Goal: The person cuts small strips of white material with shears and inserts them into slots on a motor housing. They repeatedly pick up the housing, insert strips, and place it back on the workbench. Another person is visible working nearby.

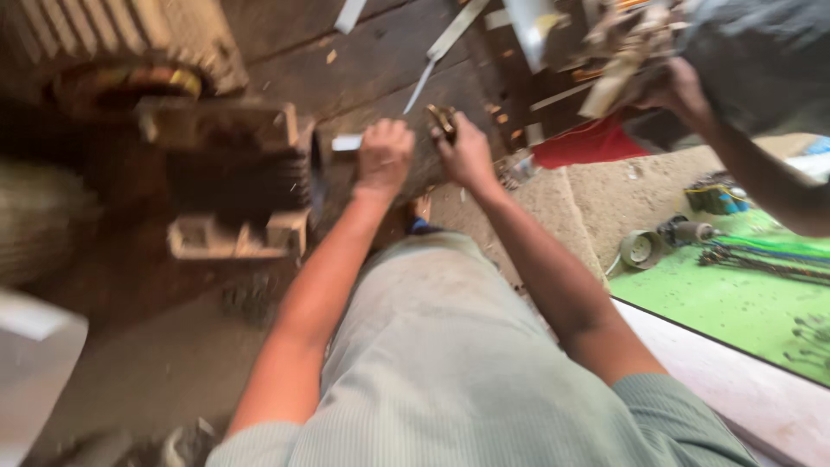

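Head view, blurred by motion. Left hand (385, 156) is a closed fist, fingers curled tight around a small pale flat piece (347, 143) that juts out toward the finned electric motor (233, 173) lying on the dark wooden table (380, 52). Right hand (467, 154) is also closed, fingers pinching a small brass-coloured part (443, 119) just above the knuckles; what it is exactly, probably a fitting or clip, cannot be settled in this blur. The two hands sit near each other, not touching, just right of the motor.

Step in hand, as judged: small-part work at the motor's end, both pieces gripped and held over the table. The next move calls for steady hands and lining the pieces up.

Another person's hand (679, 86) holds a bundle at upper right. Pale strips (441, 47) lie on the table; red cloth (588, 143) beyond.
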Tool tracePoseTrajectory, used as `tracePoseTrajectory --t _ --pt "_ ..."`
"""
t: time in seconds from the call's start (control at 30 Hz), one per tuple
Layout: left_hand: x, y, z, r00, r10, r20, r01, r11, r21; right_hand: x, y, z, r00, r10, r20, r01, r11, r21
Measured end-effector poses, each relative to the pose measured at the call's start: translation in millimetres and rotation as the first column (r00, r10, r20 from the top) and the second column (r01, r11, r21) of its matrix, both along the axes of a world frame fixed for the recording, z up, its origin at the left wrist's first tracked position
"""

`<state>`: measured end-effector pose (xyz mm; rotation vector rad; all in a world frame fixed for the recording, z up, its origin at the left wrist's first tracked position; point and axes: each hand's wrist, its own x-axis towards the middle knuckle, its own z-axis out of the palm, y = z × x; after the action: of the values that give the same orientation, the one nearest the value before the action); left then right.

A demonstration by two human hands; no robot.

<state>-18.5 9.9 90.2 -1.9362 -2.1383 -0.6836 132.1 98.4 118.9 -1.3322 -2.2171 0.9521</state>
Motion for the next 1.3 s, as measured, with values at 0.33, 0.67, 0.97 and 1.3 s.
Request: tracePoseTrajectory --t 0.33,0.67,0.97,1.3 --pt "37 -74 -51 0.996 0.085 0.027 -0.083 0.995 -0.062 -9 -14 -28 0.898 0.311 0.312 -0.366 0.921 0.133" --pt "39 -61 -50 0.975 0.166 0.146 -0.156 0.985 -0.078 -18 4 -41 0.807 0.378 0.454 -0.52 0.82 0.241" --pt "7 -25 -1 0.997 -0.076 0.019 0.077 0.996 -0.053 -12 35 -17 0.966 0.191 0.173 -0.238 0.922 0.307" --pt "22 -75 103 0.656 0.24 0.715 -0.376 0.926 0.033 -9 -40 66 0.786 0.614 -0.069 -0.514 0.712 0.479"
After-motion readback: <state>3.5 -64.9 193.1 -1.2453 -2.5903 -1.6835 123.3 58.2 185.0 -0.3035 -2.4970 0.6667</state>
